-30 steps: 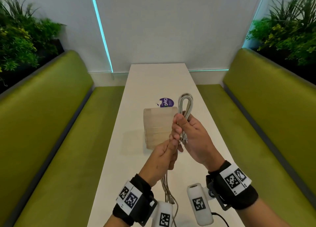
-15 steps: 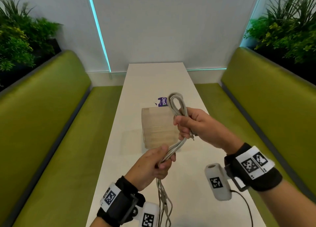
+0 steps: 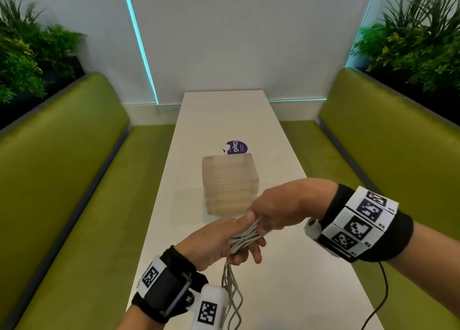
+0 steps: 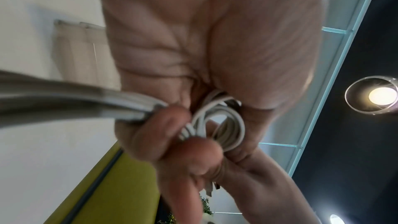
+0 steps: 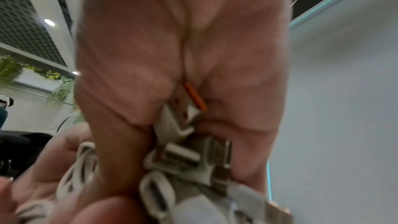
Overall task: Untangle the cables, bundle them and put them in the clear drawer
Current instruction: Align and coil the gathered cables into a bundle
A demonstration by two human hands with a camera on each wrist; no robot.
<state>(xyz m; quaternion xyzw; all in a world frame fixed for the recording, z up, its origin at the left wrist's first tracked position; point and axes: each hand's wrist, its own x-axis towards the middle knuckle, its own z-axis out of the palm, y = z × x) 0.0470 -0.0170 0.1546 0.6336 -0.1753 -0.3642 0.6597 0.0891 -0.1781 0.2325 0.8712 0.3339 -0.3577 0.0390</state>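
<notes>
A bundle of white cables [image 3: 245, 239] is held above the near half of the white table [image 3: 224, 120]. My left hand [image 3: 224, 242] cups it from below with fingers curled round the strands [image 4: 217, 122]. My right hand [image 3: 276, 210] comes over from the right and grips the bundle's top. In the right wrist view several plugs [image 5: 185, 156] are clamped in that fist. Loose cable ends [image 3: 232, 297] hang down below my left hand. The clear drawer box [image 3: 230, 183] stands on the table just beyond both hands.
A purple round sticker [image 3: 236, 147] lies behind the clear box. Green benches [image 3: 74, 180] run along both sides of the narrow table, with plants [image 3: 418, 43] above the backrests. A black wire [image 3: 383, 292] trails from my right wrist over the table.
My right hand has swung down and left with the looped end, folding the cables onto my left hand. The loop that stood upright is now buried between both hands.
</notes>
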